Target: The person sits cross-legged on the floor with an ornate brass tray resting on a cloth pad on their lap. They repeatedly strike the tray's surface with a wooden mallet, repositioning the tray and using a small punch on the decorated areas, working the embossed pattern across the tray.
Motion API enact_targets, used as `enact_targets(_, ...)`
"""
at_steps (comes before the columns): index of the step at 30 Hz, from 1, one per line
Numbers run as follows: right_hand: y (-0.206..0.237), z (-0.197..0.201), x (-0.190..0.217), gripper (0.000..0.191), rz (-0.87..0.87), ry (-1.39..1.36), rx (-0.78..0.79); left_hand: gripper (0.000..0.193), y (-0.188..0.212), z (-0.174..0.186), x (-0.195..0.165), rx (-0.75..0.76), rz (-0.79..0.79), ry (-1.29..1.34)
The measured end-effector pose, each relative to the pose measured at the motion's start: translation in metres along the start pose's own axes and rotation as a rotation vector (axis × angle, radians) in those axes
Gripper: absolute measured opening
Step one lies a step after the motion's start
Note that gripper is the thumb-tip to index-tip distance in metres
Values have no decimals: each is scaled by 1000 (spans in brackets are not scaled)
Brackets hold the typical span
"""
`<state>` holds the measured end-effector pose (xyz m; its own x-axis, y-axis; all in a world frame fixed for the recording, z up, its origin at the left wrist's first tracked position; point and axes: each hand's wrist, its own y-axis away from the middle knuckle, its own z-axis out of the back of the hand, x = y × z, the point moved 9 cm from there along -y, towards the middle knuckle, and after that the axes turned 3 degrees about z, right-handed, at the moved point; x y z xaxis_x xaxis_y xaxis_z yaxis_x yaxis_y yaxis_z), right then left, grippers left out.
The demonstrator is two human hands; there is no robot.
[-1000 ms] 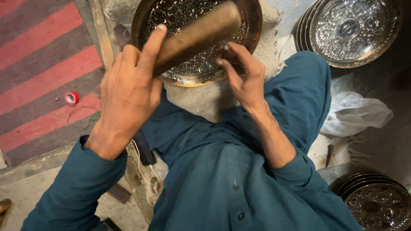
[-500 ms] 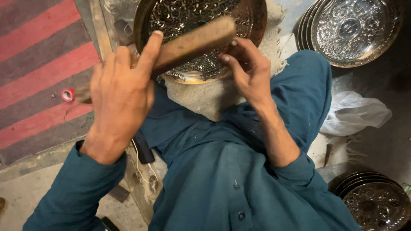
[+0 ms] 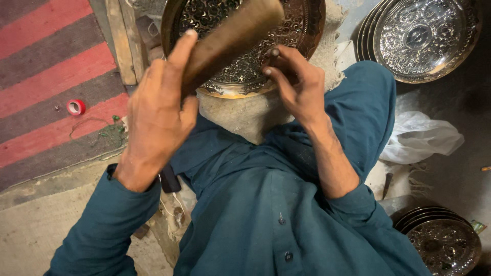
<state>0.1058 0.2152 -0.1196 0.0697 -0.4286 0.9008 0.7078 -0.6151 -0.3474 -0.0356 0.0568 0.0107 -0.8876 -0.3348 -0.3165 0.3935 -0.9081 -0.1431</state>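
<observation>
Here, seen from above, a person in a teal shirt [image 3: 276,214] is sitting and working on a round engraved metal tray [image 3: 302,25] that is resting on a burlap-covered support [image 3: 240,115] just past their lap. The left hand [image 3: 156,115] is curling closed around the lower end of a wooden mallet [image 3: 230,38], with the forefinger stretching up along its side. The mallet's long axis is running diagonally, from the grip at lower left up to its broad end at upper right, which is hanging over the tray's middle. The right hand [image 3: 299,84] is pinching closed around a small dark punch [image 3: 274,55], whose blunt top is pointing up toward the mallet; its tip is hidden against the tray. The mallet is looking stiff, solid and fairly heavy, best gripped low on its narrow end so the thick end carries the weight. The punch is looking thin, hard and easy to let slip, so a snug fingertip hold close to the tray suits it. The tray is appearing rigid but thin-walled, likely to dent. A stack of silver trays [image 3: 424,36] is lying at the upper right, another dark stack [image 3: 442,243] at the lower right, a white plastic bag [image 3: 422,138] between them, and a red tape roll [image 3: 75,107] on the striped rug [image 3: 46,76] at left.
</observation>
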Motion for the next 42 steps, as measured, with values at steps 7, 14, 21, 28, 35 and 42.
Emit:
enact_targets(7,1,0,-4,35,-2,51,3,82,-3,-5,-4,76,-46,-201)
enact_targets(14,0,0,-6,35,-14,5,-15,80,-8,-1,-3,50,-28,-66)
enact_targets(21,-2,1,0,34,26,23,-9,79,-8,-2,-5,24,-78,-212)
enact_targets(28,-2,0,-3,32,-29,-6,7,77,-10,-5,-6,21,-111,-380)
enact_targets(35,-3,0,-3,31,-31,-41,6,78,-12,-1,-11,-13,-143,-535)
enact_targets(42,-2,1,-3,31,-59,-65,0,77,-10,-1,-4,1,-102,-449)
